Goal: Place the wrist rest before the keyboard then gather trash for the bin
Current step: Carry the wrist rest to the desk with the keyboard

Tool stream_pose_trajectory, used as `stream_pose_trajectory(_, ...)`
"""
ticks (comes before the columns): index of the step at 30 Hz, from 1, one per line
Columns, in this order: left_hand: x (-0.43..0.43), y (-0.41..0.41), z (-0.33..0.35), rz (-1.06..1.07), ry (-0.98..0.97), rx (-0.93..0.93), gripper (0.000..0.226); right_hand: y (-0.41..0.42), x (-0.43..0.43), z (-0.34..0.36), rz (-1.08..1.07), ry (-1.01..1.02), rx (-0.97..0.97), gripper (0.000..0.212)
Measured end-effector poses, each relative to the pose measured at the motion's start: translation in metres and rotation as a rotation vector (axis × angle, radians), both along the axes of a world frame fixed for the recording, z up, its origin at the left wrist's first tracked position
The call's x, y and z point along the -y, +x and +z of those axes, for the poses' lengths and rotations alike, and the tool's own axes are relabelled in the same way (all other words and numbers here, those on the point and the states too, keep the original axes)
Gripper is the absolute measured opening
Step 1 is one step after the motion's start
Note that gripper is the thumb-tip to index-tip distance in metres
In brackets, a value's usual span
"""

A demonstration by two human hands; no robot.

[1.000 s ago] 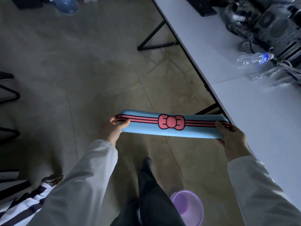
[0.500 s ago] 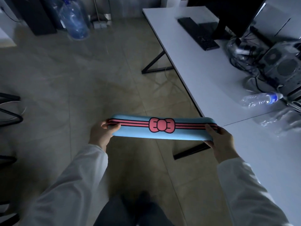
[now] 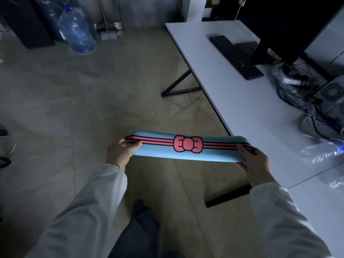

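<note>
I hold a long blue wrist rest [image 3: 158,149] with a pink bow and stripes level in front of me, above the floor beside the desk. My left hand [image 3: 119,153] grips its left end and my right hand [image 3: 255,161] grips its right end, which reaches over the edge of the white desk [image 3: 242,108]. A black keyboard [image 3: 235,56] lies far up the desk in front of a dark monitor [image 3: 279,25]. An empty clear plastic bottle [image 3: 322,151] lies on the desk to the right of my right hand.
Tangled cables and a computer case [image 3: 331,94] crowd the desk's right side, with crumpled clear plastic [image 3: 335,183] nearer me. Large water jugs [image 3: 76,32] stand on the floor at the back left. Black desk legs [image 3: 176,84] stand under the desk edge.
The view has tilted up and forward along the desk, bringing the keyboard and monitor into sight. Both hands keep the same hold on the wrist rest. The purple bin near my feet has left view.
</note>
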State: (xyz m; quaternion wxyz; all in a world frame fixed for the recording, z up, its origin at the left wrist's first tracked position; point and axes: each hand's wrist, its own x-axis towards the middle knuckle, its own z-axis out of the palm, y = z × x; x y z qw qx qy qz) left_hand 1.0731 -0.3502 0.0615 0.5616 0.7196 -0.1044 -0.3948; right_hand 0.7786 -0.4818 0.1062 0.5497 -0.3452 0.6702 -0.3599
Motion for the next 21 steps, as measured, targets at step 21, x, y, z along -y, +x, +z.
stream_pose_trajectory(21,0.164,0.186,0.000,-0.043,0.103,0.062,0.063,0.184,0.158,-0.007,-0.030,0.017,-0.003,0.038)
